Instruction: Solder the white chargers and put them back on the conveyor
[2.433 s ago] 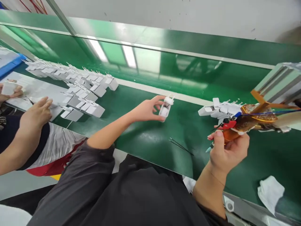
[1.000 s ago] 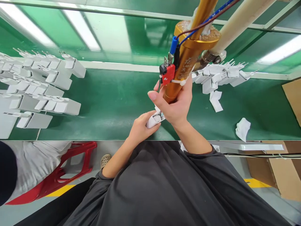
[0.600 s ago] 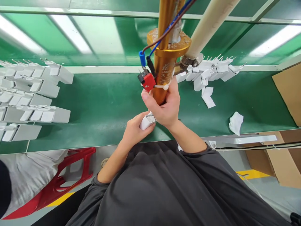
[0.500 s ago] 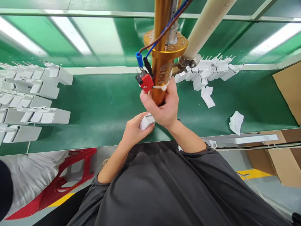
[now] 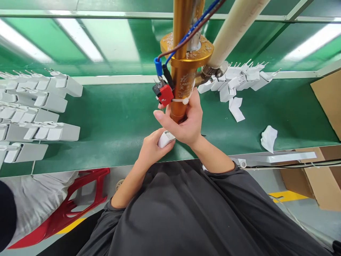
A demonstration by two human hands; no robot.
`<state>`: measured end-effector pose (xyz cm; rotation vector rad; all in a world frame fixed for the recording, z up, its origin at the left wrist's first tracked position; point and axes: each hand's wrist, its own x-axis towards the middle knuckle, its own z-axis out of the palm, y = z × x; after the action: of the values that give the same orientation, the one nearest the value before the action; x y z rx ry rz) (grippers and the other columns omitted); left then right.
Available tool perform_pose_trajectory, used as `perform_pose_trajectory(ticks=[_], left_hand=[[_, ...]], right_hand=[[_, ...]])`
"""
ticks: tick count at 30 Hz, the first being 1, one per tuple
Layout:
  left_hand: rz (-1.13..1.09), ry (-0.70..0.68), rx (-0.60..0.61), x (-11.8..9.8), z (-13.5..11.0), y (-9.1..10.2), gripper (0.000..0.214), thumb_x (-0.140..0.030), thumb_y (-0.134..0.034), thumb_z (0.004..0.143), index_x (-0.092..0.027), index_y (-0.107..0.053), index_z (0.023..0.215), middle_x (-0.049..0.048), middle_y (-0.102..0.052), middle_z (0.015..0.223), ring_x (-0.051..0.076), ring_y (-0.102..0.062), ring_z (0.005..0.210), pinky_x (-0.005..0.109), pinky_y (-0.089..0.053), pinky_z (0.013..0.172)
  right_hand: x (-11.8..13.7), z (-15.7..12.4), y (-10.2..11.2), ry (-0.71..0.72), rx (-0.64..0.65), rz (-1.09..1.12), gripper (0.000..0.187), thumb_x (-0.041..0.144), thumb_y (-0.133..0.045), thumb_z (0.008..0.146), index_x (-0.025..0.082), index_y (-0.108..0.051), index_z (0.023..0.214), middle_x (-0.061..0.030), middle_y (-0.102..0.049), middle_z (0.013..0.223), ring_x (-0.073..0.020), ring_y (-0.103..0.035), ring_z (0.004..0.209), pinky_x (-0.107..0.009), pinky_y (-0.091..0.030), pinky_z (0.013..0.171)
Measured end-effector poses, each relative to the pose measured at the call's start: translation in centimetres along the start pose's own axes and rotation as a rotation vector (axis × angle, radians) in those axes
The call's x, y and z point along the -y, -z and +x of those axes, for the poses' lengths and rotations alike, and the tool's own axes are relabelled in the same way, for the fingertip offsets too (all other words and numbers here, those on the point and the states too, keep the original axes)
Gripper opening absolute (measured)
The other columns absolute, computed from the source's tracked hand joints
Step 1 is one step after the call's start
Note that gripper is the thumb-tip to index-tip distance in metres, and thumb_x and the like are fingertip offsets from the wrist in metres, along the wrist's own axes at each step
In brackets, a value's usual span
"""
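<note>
My left hand is closed around a white plastic housing, held just over the bench with its open end facing up and right. My right hand is wrapped around the lower end of a gold metal dispensing gun, its thumb stretched out to the left by a red micro switch. The switch is tied on with a white cable tie and has blue and brown wires. The gun's tip is hidden behind my right hand, so whether it touches the housing cannot be made out.
On the left of the green bench stand rows of white plug adapters. More adapters are piled at the back right, near crumpled white paper. A thick cream hose joins the gun. A person in a white garment sits at lower left.
My right thumb has moved slightly left and away from the red switch. The gun has shifted a little, while my left hand and the housing stay nearly still.
</note>
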<state>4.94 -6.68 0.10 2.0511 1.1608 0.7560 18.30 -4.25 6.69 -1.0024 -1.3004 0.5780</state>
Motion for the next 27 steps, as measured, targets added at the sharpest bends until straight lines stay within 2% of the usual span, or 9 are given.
perform_pose_trajectory(ticks=[5,11,15,17,23,27], left_hand=[[0.018,0.032,0.013,0.0,-0.1,0.1,0.036,-0.035,-0.066,0.081,-0.018,-0.065,0.113,0.0028,-0.071,0.088,0.016,-0.063,0.074,0.026,-0.051,0.072],[0.0,0.042,0.003,0.4,-0.2,-0.6,0.035,-0.035,-0.065,0.081,-0.019,-0.064,0.112,0.0027,-0.071,0.086,0.017,-0.063,0.074,0.027,-0.05,0.069],[-0.061,0.135,-0.012,0.4,-0.3,-1.2,0.033,-0.031,-0.065,0.081,-0.02,-0.063,0.112,0.0003,-0.07,0.079,0.015,-0.061,0.064,0.026,-0.048,0.061],[-0.138,0.17,-0.013,0.2,-0.3,-1.5,0.035,-0.029,-0.065,0.08,-0.019,-0.061,0.113,0.001,-0.071,0.082,0.015,-0.063,0.066,0.026,-0.049,0.061],[-0.361,0.145,-0.075,0.2,-0.4,-3.3,0.056,-0.031,-0.068,0.08,-0.019,-0.047,0.13,0.0088,-0.07,0.112,0.022,-0.069,0.094,0.033,-0.055,0.081],[-0.428,0.147,-0.136,0.3,-0.9,-4.6,0.063,-0.032,-0.071,0.076,-0.018,-0.044,0.131,0.0113,-0.069,0.116,0.024,-0.068,0.101,0.036,-0.054,0.087]], right_hand=[[-0.4,0.1,0.0,-0.003,0.011,-0.018,0.028,0.043,-0.063,0.087,0.025,-0.047,0.102,0.0024,-0.064,0.087,-0.013,-0.068,0.079,-0.033,-0.063,0.073],[-0.3,0.0,-0.1,0.002,-0.029,-0.04,0.044,0.053,-0.072,0.077,0.025,-0.047,0.1,-0.0002,-0.063,0.099,-0.0155,-0.069,0.09,-0.033,-0.063,0.075],[0.3,-0.2,-0.2,-0.045,-0.022,-0.032,0.053,0.054,-0.078,0.071,0.025,-0.046,0.102,-0.0008,-0.063,0.102,-0.0173,-0.068,0.097,-0.033,-0.064,0.076],[0.6,-0.2,-0.6,-0.051,-0.026,0.0,0.053,0.054,-0.077,0.072,0.025,-0.045,0.102,-0.0006,-0.063,0.101,-0.0172,-0.068,0.097,-0.034,-0.064,0.078],[1.8,-0.2,-2.1,0.02,-0.035,0.106,0.045,0.051,-0.076,0.074,0.026,-0.044,0.094,0.0003,-0.062,0.097,-0.0149,-0.067,0.088,-0.036,-0.063,0.081],[2.2,-0.4,-2.6,-0.028,-0.008,0.091,0.044,0.048,-0.075,0.076,0.026,-0.045,0.1,-0.0002,-0.063,0.099,-0.0156,-0.068,0.089,-0.035,-0.063,0.08]])
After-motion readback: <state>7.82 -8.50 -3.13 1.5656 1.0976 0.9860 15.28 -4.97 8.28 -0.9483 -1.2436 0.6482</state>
